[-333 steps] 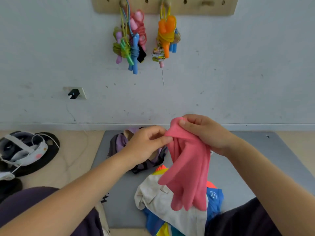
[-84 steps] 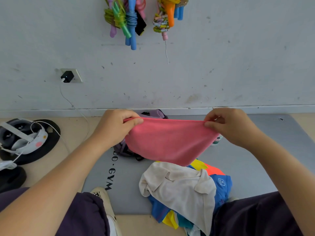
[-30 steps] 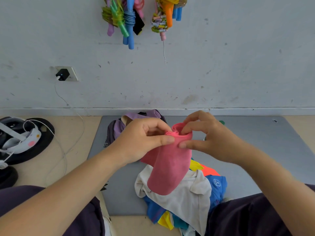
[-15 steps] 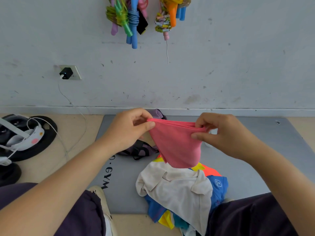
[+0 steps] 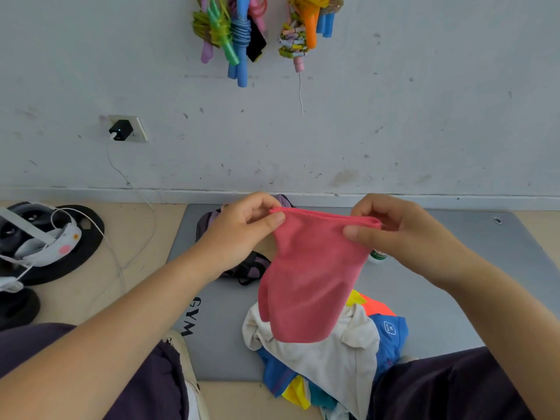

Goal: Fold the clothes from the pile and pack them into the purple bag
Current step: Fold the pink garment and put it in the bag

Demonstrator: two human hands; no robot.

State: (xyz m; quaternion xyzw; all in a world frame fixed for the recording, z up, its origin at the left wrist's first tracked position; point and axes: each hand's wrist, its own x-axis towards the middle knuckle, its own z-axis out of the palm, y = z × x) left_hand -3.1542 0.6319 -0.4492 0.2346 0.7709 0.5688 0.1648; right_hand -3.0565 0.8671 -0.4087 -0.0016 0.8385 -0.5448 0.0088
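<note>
A folded pink cloth hangs in the air above the grey gym mat. My left hand pinches its top left corner and my right hand pinches its top right corner. Below it lies the pile of clothes, with a cream shirt on top of blue, orange and yellow garments. The purple bag lies at the far side of the mat, mostly hidden behind my left hand and the cloth.
A small white bottle stands on the mat under my right hand. Black weight plates with a white headset and a charger cable lie on the floor at left. Jump ropes hang on the wall. My legs flank the pile.
My hands have moved slightly further apart since half a second ago, and the pink cloth now hangs longer and flatter. One second ago the two hands were together at its top.
</note>
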